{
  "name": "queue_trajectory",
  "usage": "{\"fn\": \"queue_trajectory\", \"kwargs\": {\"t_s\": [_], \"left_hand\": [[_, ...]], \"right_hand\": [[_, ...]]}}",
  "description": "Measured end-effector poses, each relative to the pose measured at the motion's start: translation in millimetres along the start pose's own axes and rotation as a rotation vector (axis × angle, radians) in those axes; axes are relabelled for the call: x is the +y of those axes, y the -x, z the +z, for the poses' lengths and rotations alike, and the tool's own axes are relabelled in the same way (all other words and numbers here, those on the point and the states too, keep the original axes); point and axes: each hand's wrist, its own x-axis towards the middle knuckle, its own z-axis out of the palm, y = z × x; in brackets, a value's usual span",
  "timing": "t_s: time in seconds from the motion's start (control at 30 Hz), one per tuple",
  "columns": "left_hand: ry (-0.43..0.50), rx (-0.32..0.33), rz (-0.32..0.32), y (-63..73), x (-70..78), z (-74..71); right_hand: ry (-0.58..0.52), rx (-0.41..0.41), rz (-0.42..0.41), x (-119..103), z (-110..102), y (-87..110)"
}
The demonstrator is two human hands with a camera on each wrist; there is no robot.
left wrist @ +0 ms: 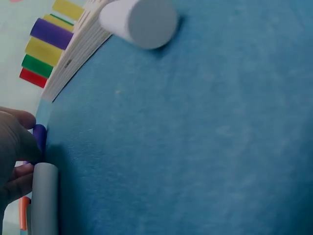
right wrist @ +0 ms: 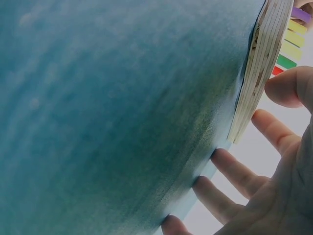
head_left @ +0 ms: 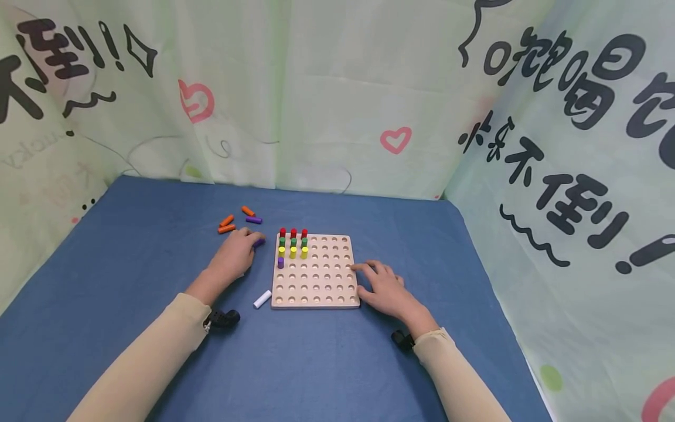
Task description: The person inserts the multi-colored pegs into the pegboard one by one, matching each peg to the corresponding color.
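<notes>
My left hand pinches a purple peg between thumb and fingers, just left of the wooden pegboard. In the left wrist view that peg shows between the fingertips, low over the blue cloth. The board carries short rows of red, green and yellow pegs at its far left, with a single purple peg in front of them. At the board's right edge rests my right hand, fingers spread and holding nothing. Its thumb and index finger are at the board's side; the other fingertips reach down to the cloth.
Several orange pegs and another purple peg lie beyond my left hand. A white peg is beside the board's near left corner. A grey-white cylinder lies by the left hand. Printed curtains rise behind the table.
</notes>
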Motion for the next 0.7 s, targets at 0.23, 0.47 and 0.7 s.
{"fn": "queue_trajectory", "kwargs": {"t_s": [0.23, 0.47, 0.7], "left_hand": [[0.027, -0.003, 0.0, 1.4, 3.6, 0.3], [0.052, -0.012, -0.006, 3.5, 8.4, -2.3], [0.085, 0.045, 0.039, 11.2, 13.6, -6.8]], "right_hand": [[0.001, 0.006, -0.002, 0.7, 0.0, -1.3], [0.003, 0.006, 0.0, 1.4, 0.9, -1.0], [0.007, 0.009, -0.002, 1.2, 1.3, -0.7]]}}
